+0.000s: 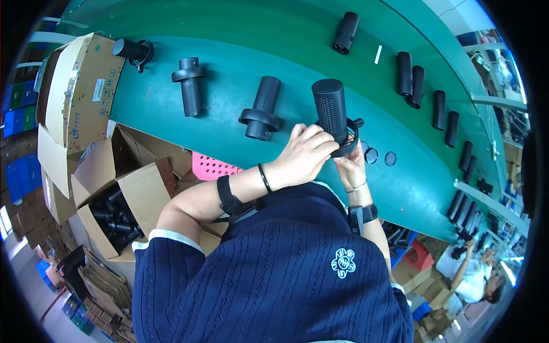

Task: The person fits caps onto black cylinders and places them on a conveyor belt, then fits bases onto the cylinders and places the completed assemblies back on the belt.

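Observation:
Above the table's near edge, a black microphone (330,108) with a perforated side stands upright between my hands, a black mounting ring (347,146) around its lower end. My left hand (307,153) is closed, its fingers pinching the ring and the microphone's lower end from the left. From below and the right, my right hand (351,167) grips the ring; some of its fingers are hidden behind it. Left of my hands, a similar microphone (267,96) with a ring lies on the green table (229,137). Small black round caps (390,158) lie to the right.
Farther left are another ringed microphone (191,94) and one more (134,50) near a cardboard box (91,91). Several black cylinders (404,74) line the table's far right. An open carton (117,220) of black parts and a pink perforated stool (213,167) stand below. Another person (472,274) is at right.

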